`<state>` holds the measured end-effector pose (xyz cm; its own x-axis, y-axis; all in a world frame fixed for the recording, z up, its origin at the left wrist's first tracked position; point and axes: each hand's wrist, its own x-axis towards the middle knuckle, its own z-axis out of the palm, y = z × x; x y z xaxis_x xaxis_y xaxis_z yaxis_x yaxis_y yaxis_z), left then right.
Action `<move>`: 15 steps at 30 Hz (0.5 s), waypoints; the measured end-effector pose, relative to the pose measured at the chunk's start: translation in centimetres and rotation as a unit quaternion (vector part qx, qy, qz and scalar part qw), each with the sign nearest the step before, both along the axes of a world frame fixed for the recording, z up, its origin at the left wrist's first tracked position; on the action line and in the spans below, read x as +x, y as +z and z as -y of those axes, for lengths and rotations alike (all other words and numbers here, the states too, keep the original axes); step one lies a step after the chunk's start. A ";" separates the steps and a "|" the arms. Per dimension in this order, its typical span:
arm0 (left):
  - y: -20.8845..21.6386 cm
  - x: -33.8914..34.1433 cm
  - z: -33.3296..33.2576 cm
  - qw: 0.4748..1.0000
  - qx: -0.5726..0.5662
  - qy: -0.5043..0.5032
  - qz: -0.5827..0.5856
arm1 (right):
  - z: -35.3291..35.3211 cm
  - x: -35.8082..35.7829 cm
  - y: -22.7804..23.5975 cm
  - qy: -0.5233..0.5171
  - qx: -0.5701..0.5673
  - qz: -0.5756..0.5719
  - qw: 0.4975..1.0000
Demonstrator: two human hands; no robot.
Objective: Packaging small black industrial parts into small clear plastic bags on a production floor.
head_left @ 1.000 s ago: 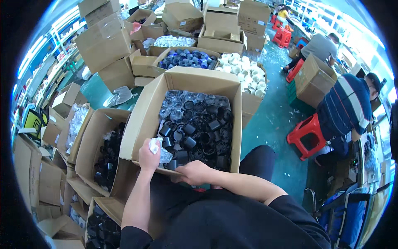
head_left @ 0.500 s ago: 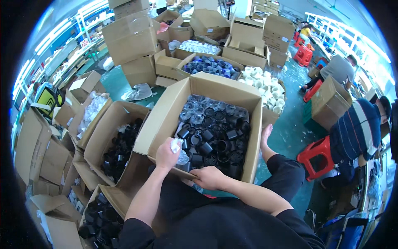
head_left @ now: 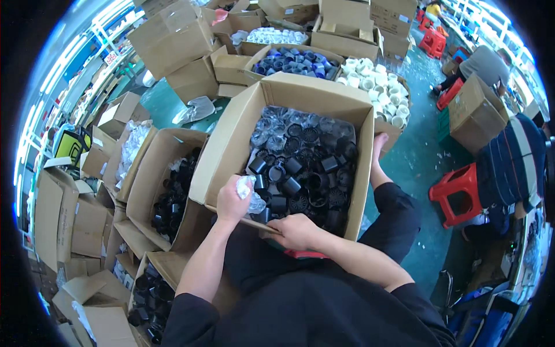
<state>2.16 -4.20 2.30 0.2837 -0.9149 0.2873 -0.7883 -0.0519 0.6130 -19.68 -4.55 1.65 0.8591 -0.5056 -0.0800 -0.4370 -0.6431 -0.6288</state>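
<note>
Between my legs stands a large open cardboard box (head_left: 228, 151) with black plastic cups (head_left: 300, 182) inside, and clear plastic (head_left: 272, 128) shows at its far end. At the near left corner of the box, my left hand (head_left: 232, 201) is closed round crumpled clear and white plastic film (head_left: 245, 186), some of which hangs down into the box. My right hand (head_left: 293, 230) has its fingers wrapped over the near flap edge of that box, just to the right of the left hand. What lies under the right fingers apart from the flap is hidden.
To the left, a second box (head_left: 144, 191) and a lower one (head_left: 162, 269) hold more black parts. Beyond the main box stand boxes of blue cups (head_left: 295, 62) and white cups (head_left: 378, 92). A red stool (head_left: 457, 194) and a seated person (head_left: 509, 165) are at the right.
My view has tilted down slightly, so the scene sits higher. Both hands keep their holds on the film and the box flap.
</note>
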 end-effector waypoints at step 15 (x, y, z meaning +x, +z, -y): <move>-1.9 2.9 0.8 0.988 -0.132 0.023 0.078 | -1.5 2.1 -1.2 -0.072 0.031 0.017 0.997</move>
<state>5.05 -5.00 0.38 0.2571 -0.7887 0.5584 -0.8752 0.0550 0.4807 -17.63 -3.02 0.45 0.7809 -0.6184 -0.0879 -0.4998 -0.5343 -0.6817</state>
